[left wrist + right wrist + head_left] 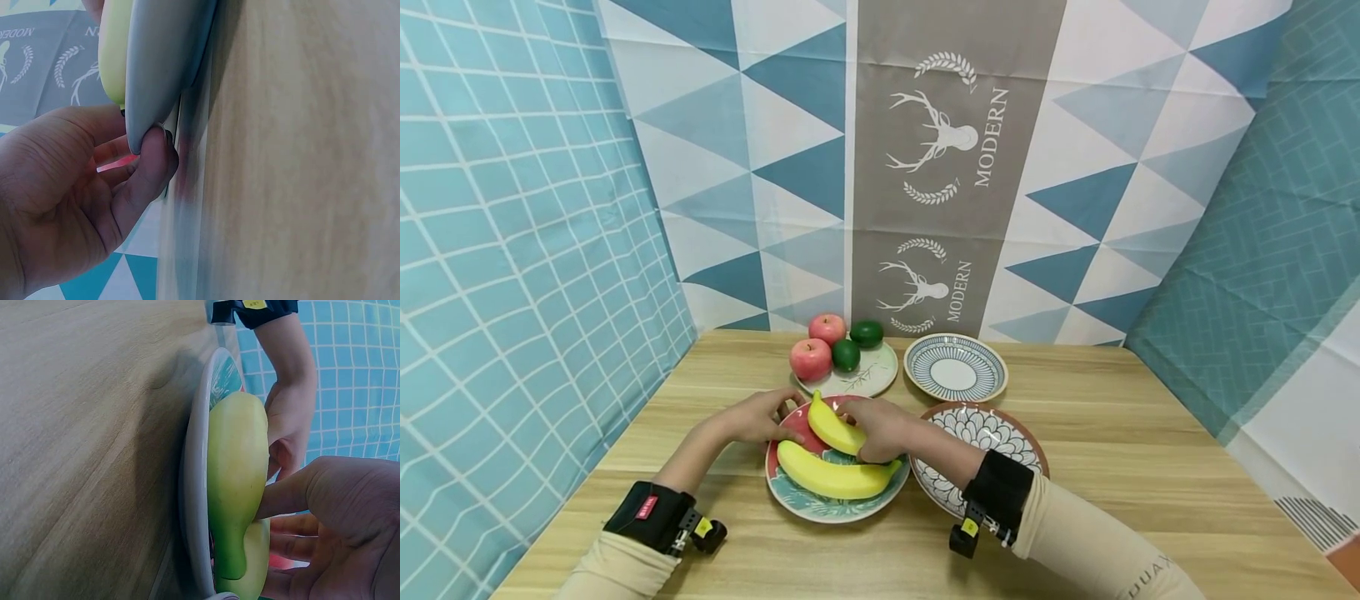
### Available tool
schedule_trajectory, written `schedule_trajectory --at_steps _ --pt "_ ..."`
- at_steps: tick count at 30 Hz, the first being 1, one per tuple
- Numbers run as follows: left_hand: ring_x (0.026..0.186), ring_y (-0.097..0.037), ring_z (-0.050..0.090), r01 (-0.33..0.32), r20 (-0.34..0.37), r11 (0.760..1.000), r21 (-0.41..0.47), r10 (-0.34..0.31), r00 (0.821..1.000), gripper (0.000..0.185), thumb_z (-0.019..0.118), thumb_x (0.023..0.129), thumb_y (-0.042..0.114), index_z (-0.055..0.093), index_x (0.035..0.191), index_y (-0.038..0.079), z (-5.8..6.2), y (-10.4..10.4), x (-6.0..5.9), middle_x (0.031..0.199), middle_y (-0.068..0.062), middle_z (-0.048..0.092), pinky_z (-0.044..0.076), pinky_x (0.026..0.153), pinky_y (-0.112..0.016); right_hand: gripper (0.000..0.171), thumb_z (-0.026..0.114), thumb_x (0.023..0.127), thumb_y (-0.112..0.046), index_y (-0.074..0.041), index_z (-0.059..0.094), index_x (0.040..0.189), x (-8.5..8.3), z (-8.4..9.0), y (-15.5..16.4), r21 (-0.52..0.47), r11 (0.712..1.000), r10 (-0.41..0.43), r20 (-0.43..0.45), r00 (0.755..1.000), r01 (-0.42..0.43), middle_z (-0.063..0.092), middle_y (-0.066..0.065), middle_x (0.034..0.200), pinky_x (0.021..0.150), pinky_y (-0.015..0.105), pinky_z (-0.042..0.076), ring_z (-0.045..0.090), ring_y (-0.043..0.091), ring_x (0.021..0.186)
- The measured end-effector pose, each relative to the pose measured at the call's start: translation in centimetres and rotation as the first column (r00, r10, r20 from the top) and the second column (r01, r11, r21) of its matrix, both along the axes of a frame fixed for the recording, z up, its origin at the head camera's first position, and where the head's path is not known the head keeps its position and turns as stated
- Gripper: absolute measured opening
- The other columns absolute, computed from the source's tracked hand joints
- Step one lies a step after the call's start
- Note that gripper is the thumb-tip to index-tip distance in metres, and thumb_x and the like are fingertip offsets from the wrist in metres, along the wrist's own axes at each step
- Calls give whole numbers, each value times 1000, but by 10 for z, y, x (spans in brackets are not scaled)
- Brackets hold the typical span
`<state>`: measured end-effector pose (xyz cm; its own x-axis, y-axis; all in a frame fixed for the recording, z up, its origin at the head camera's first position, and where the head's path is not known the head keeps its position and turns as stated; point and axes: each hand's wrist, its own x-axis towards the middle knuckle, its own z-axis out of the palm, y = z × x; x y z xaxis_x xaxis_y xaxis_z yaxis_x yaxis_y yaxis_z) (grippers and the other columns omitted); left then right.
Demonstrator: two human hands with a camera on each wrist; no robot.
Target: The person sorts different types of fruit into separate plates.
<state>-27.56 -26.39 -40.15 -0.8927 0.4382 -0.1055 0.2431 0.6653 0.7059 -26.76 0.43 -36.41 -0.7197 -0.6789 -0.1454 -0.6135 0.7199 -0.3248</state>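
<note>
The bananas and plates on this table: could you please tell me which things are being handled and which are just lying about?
In hand:
- upper banana, gripped by the right hand
- lower banana
- red-rimmed plate under both, its edge held by the left hand

Lying about:
- two apples and two limes on a white plate
- striped blue plate
- petal-patterned plate

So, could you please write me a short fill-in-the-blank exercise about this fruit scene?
1. The right hand grips a yellow ____.
2. The left hand holds the rim of the red ____.
3. The far plate carries two limes and two ____.

Missing words: banana; plate; apples
</note>
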Motion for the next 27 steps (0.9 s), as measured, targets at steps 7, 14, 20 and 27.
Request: schedule_trajectory --at_steps 7,14,20,27 --pt "76 -20 65 1 6 1000 -9 -1 1000 49 85 92 24 58 128 6 -1 -1 0 97 -10 64 60 63 -35 75 83 80 -3 -11 56 149 2 1 0 11 999 -30 5 1000 30 64 1 127 92 27 51 55 14 108" --pt "77 -21 64 2 -1 1000 -1 -2 1000 46 86 91 22 59 125 6 0 0 1 95 -9 64 60 66 -37 75 86 81 -6 -12 57 149 2 1 1 4 999 -34 4 999 34 64 -1 122 88 26 51 55 14 105" --pt "78 -21 64 -4 -2 1000 -3 4 1000 47 86 91 21 58 126 6 0 0 1 96 -9 64 60 66 -37 75 86 82 -9 -13 56 150 2 2 2 3 999 -37 8 999 37 65 0 126 93 27 51 56 14 107" --pt "81 -21 64 8 -16 1000 -14 -8 1000 45 85 92 21 59 125 6 0 0 0 96 -8 65 59 68 -36 76 87 81 -8 -12 56 150 4 2 2 -4 999 -46 15 999 46 65 0 126 92 27 51 56 14 107"
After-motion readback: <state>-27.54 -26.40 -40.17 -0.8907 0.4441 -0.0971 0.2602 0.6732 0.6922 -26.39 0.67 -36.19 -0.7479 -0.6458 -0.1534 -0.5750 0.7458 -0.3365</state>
